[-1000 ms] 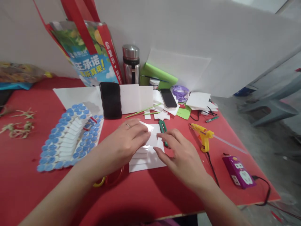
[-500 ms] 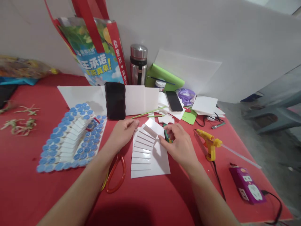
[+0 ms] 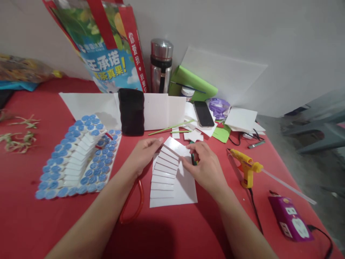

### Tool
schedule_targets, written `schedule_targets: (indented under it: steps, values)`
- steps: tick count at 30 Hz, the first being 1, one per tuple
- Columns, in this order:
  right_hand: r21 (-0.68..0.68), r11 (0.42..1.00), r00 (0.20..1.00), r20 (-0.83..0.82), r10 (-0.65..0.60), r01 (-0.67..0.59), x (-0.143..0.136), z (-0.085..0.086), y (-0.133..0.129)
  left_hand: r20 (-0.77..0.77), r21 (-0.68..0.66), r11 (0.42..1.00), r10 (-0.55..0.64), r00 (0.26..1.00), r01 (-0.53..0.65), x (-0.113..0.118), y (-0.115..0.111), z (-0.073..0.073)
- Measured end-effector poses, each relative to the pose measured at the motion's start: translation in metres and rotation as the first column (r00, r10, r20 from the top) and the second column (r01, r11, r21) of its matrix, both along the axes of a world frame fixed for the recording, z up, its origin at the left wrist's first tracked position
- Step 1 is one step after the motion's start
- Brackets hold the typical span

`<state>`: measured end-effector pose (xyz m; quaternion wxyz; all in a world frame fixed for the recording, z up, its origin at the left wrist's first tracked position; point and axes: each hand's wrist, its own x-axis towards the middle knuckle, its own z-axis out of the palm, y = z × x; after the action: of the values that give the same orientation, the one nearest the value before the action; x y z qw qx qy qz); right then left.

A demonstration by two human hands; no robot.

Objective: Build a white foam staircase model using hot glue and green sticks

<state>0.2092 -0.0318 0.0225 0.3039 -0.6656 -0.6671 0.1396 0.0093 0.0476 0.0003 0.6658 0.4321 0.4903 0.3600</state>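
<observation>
A curved stair of overlapping white board strips [image 3: 163,177] lies on a white rectangular board [image 3: 186,194] in front of me. At its far end a wider white board piece [image 3: 174,146] sits tilted on top. My left hand [image 3: 145,154] pinches the left corner of that piece between thumb and fingertips. My right hand [image 3: 203,162] grips its right end, thumb in front and fingers curled behind. A small green-and-yellow object [image 3: 194,159] is mostly hidden by my right hand. Scissors with a red handle [image 3: 140,201] lie partly under my left forearm.
Left stands a similar stair model edged with blue paper rolls [image 3: 58,169]. Behind are a black case [image 3: 131,112], a steel flask [image 3: 161,66], a phone [image 3: 204,114] and white star cutouts [image 3: 194,136]. A yellow glue gun [image 3: 246,167] and purple box [image 3: 291,217] lie right.
My left fingertips have moved right, onto the corner of the top white board piece. The right hand keeps its grip. The whole view has shifted slightly.
</observation>
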Motion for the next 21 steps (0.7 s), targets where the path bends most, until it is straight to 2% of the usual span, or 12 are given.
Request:
schedule_targets:
  steps: [6,21]
  values:
    - [-0.006,1.000,1.000,0.018,0.008,-0.008,-0.0004,0.0005,0.0002,0.080,-0.044,0.999,0.005,0.997,-0.002,0.0014,0.0009,-0.0014]
    - [-0.014,1.000,1.000,-0.006,0.006,-0.006,0.0001,-0.0010,-0.0012,-0.002,-0.039,0.999,-0.004,1.000,0.004,0.0019,0.0001,0.0019]
